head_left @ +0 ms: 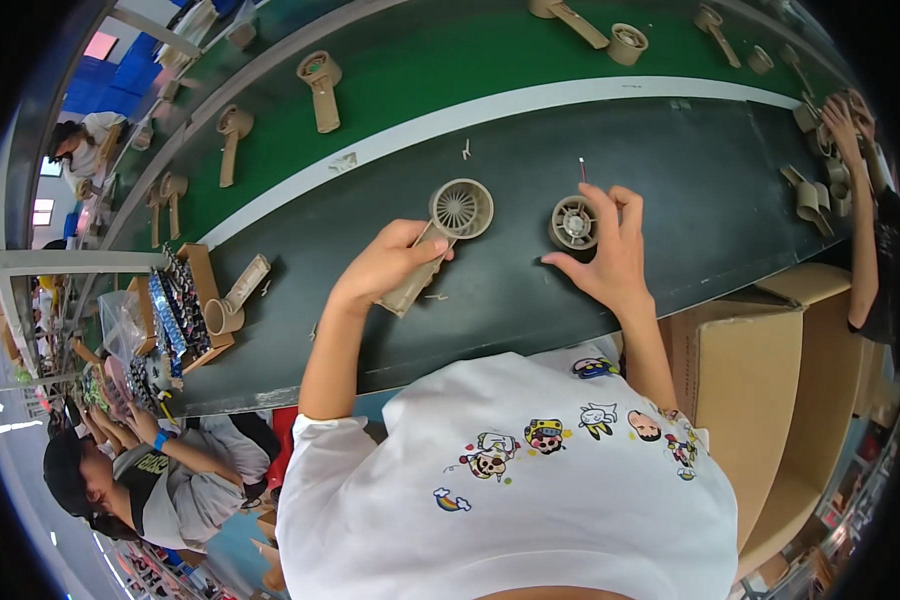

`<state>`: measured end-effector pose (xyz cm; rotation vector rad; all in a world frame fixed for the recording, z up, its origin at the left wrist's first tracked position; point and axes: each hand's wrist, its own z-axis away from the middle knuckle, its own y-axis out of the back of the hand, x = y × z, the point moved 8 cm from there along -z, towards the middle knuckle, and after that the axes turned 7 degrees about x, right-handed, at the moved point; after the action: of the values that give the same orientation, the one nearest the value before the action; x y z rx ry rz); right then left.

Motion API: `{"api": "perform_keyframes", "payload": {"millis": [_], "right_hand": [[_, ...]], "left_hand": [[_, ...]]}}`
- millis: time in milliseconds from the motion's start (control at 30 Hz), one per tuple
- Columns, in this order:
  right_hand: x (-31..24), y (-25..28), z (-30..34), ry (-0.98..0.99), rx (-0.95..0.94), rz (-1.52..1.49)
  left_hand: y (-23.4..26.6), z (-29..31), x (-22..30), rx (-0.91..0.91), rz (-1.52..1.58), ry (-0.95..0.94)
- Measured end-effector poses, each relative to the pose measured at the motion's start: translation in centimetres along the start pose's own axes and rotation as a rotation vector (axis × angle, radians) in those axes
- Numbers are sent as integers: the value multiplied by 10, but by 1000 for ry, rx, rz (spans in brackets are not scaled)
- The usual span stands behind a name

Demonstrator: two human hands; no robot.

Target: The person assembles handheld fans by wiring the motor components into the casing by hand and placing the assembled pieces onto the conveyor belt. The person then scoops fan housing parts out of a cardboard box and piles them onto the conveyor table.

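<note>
A person in a white printed shirt point(510, 470) is working at a dark bench point(690, 180), both bare hands reaching over it. The left hand point(395, 262) is closing its fingers around the handle of a beige fan shell point(460, 207), the thumb lying along the top; the shell's round grille end is facing up and leaning toward the far side. The right hand point(615, 262) is holding its thumb and forefinger well apart about a small round fan piece point(574, 224), which is sitting on the bench to the right of the shell. I cannot tell whether the forefinger is touching it. A thin dark red wire point(583, 172) is sticking out on the piece's far side.

On the left, another fan shell point(235, 300) is lying beside a small carton point(213, 330) of patterned strips. Along the far side, a green belt point(420, 95) is carrying more beige parts point(320, 90). A large cardboard box point(740, 390) is standing open on the near right, and a co-worker's hands point(842, 120) are handling parts at the far right.
</note>
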<state>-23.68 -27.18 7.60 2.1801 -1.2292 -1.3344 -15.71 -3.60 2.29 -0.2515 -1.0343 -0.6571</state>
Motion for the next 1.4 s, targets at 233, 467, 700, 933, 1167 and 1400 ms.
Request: {"api": "perform_keyframes", "payload": {"millis": [233, 467, 700, 933, 1167, 1400], "right_hand": [[3, -4, 7, -226, 114, 110], [3, -2, 2, -96, -7, -35], [4, -2, 1, -187, 14, 30], [-72, 8, -16, 25, -115, -294], [-97, 11, -17, 191, -160, -462], [-109, 12, -11, 327, -45, -519]], "left_hand": [[5, -24, -8, -130, -239, -86], [20, -14, 14, 37, -428, -241], [39, 44, 74, 647, -472, -658], [-45, 76, 98, 497, -582, -930], [-42, 60, 64, 264, -69, -711], [-30, 68, 46, 176, 394, -517]]}}
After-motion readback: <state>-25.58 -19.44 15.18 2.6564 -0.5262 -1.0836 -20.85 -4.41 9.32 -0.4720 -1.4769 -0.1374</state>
